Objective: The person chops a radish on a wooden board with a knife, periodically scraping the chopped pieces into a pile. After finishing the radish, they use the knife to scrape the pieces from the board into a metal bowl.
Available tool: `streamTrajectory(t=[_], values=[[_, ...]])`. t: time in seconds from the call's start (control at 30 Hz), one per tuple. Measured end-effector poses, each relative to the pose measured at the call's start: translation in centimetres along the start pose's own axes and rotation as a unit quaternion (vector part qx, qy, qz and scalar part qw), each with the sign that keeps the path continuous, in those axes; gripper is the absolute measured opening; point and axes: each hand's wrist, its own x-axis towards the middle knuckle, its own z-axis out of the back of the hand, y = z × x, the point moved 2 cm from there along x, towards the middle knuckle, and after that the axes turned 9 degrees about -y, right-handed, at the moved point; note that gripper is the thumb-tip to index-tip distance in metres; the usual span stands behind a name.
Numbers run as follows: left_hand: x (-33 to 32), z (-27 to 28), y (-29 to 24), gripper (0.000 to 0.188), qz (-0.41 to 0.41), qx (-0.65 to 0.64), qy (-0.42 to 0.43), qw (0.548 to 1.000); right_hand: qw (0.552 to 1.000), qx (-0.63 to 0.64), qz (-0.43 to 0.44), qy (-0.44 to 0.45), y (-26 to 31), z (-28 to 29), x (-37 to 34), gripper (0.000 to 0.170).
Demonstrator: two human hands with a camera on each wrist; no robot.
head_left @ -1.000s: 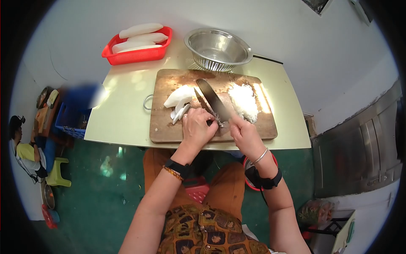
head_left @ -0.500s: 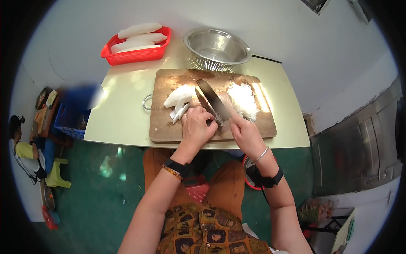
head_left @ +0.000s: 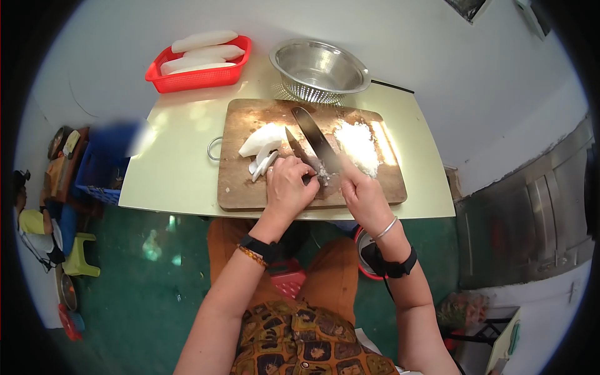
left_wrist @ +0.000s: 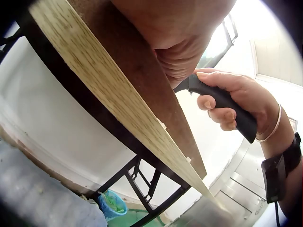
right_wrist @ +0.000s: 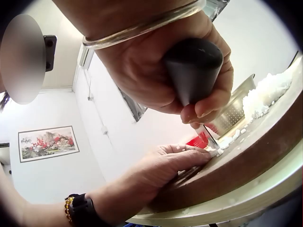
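Note:
My right hand (head_left: 367, 199) grips the black handle (right_wrist: 191, 68) of a kitchen knife (head_left: 314, 136), its broad blade slanting away over the wooden cutting board (head_left: 244, 195). Just left of the blade, my left hand (head_left: 290, 187) has bent fingers holding small white pieces down, mostly hidden under the fingertips. Chopped white bits (head_left: 323, 175) lie between those fingertips and the knife. Farther left on the board are a peeled white radish chunk (head_left: 261, 140) and several slices (head_left: 262, 165). A heap of finely diced radish (head_left: 356, 145) lies right of the blade, bright in sunlight.
Behind the board stand a red plastic basket (head_left: 199, 81) of whole peeled radishes and a perforated metal colander (head_left: 294, 80). A metal ring handle (head_left: 214, 149) sticks out at the board's left. Another person (head_left: 36, 219) is at the far left, near a green stool (head_left: 81, 256).
The head view has shifted slightly. The knife blade has moved a little away from my left fingertips, and more chopped bits show between them. My left hand stays in place on the board.

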Motion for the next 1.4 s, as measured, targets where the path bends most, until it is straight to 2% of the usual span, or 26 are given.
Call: streamTrajectory(t=[0.13, 0.33, 0.53, 0.73, 0.93, 1.13, 1.23, 1.4], values=[[0.1, 0.3, -0.1, 0.008, 0.001, 0.015, 0.013, 1.0, 1.0, -0.013, 0.004, 0.015, -1.1, -0.7, 0.1, 0.039], [-0.1, 0.0, 0.2, 0.007, -0.014, 0.029, 0.001, 0.999, 1.0, 0.004, -0.004, -0.012, 0.0, 0.3, 0.2, 0.039], [0.0, 0.1, 0.1, 0.007, -0.007, 0.019, 0.008, 1.0, 1.0, -0.004, -0.023, 0.019, -0.6, -0.6, 0.0, 0.039], [0.0, 0.0, 0.3, 0.008, -0.022, 0.007, -0.014, 1.0, 1.0, 0.001, 0.013, 0.002, 0.4, -0.4, -0.3, 0.039], [0.0, 0.2, 0.2, 0.008, -0.016, -0.006, -0.014, 1.0, 0.999, -0.004, -0.024, 0.026, 0.5, -0.6, 0.1, 0.038], [0.1, 0.3, 0.2, 0.008, -0.023, 0.001, -0.012, 1.0, 0.999, -0.033, 0.038, 0.015, 0.3, -1.4, -0.2, 0.038], [0.1, 0.5, 0.2, 0.008, -0.022, -0.017, -0.024, 0.999, 1.0, -0.007, 0.012, 0.017, 0.6, -0.9, 0.0, 0.039], [0.2, 0.6, 0.7, 0.009, 0.028, -0.123, -0.078, 0.989, 0.999, -0.034, 0.007, 0.029, 0.7, -1.0, -0.2, 0.04]])
